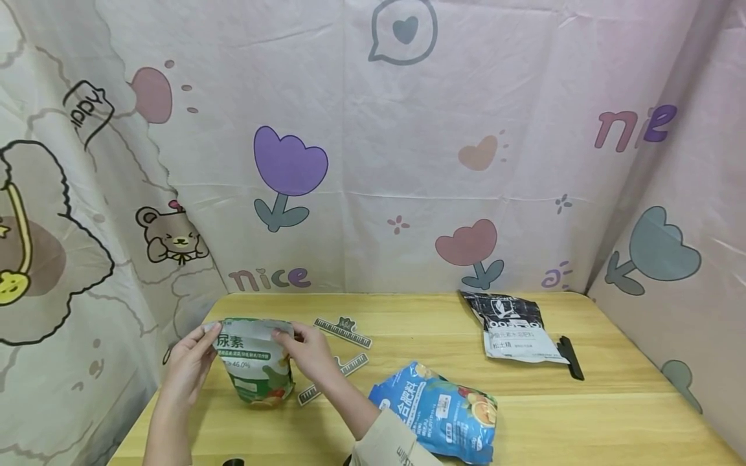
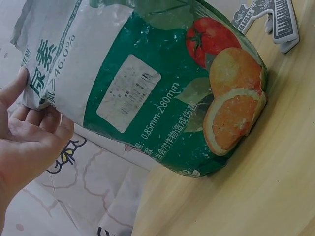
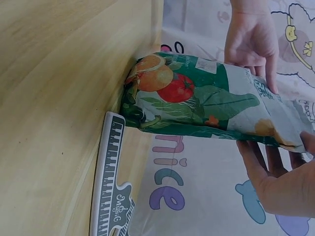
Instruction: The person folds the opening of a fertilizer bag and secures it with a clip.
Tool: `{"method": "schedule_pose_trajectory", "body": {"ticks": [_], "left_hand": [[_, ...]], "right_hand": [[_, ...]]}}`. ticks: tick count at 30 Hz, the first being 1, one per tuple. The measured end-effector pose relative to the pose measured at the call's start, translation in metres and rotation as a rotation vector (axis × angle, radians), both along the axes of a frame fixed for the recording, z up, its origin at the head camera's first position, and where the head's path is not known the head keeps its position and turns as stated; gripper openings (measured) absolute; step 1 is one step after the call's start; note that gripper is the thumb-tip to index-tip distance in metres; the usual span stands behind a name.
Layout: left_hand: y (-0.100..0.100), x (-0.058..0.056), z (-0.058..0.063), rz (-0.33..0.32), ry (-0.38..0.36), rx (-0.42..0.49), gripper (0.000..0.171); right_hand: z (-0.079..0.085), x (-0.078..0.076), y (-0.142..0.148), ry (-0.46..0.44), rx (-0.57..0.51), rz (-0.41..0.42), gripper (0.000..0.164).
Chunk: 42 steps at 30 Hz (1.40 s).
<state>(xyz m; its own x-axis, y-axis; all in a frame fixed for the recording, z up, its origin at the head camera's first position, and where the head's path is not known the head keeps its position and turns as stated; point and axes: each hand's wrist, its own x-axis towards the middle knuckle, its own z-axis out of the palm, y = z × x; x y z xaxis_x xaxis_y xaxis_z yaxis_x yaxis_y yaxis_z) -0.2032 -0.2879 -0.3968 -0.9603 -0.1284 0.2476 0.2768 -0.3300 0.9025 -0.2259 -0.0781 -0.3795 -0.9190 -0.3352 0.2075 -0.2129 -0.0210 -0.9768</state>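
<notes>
A green and white fertilizer bag (image 1: 253,369) with fruit and vegetable pictures stands on the table at the left. My left hand (image 1: 189,366) pinches its top left corner, thumb in front and fingers behind. On the opposite top corner, my right hand (image 1: 311,349) pinches the bag the same way. In the left wrist view the bag's front (image 2: 130,93) shows a white label, a tomato and oranges. The right wrist view shows the bag (image 3: 197,101) from its side, with both hands at its upper end.
Two piano-pattern clips (image 1: 344,332) lie right of the bag, one partly behind my right forearm. A blue fertilizer bag (image 1: 437,411) lies near the front. Farther back at right are a black and white bag (image 1: 515,330) and a black clip (image 1: 571,358). Printed curtains (image 1: 379,162) surround the table.
</notes>
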Motion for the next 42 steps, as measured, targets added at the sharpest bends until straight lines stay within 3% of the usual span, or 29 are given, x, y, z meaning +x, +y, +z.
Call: {"method": "schedule_pose_trajectory", "body": {"ticks": [10, 13, 16, 18, 19, 23, 25, 28, 37, 40, 42], "left_hand": [[0.001, 0.000, 0.000, 0.009, 0.027, 0.044, 0.017], [0.002, 0.000, 0.001, 0.013, 0.028, 0.031, 0.016], [0.003, 0.000, 0.002, 0.020, 0.019, 0.015, 0.015], [0.004, 0.000, 0.002, 0.026, 0.011, 0.004, 0.015], [0.004, 0.000, 0.002, 0.029, 0.007, -0.001, 0.016], [0.006, -0.001, 0.001, 0.030, 0.004, -0.006, 0.017], [0.006, -0.001, 0.001, 0.034, 0.003, -0.009, 0.017], [0.007, 0.000, 0.001, 0.044, 0.004, -0.020, 0.016], [0.006, 0.001, 0.001, 0.053, 0.025, -0.066, 0.015], [0.007, 0.002, 0.000, 0.119, 0.008, -0.130, 0.019], [0.010, 0.003, 0.001, 0.215, -0.003, -0.209, 0.026]], "right_hand": [[0.001, 0.000, 0.000, -0.054, -0.037, 0.002, 0.025], [0.002, 0.000, 0.001, -0.040, -0.003, -0.014, 0.026], [0.004, 0.001, 0.002, 0.031, 0.042, -0.065, 0.028], [0.006, 0.002, 0.002, 0.167, 0.078, -0.118, 0.031], [0.007, 0.002, 0.002, 0.278, 0.111, -0.151, 0.033], [0.014, 0.000, 0.005, 0.863, 0.292, -0.289, 0.030], [0.016, -0.002, 0.007, 1.096, 0.405, -0.332, 0.023], [0.017, -0.006, 0.009, 1.238, 0.548, -0.306, 0.018], [0.011, -0.008, 0.009, 1.158, 0.734, -0.245, 0.028], [0.010, -0.008, 0.009, 1.085, 0.760, -0.210, 0.027], [0.009, -0.007, 0.010, 1.022, 0.770, -0.177, 0.024]]}}
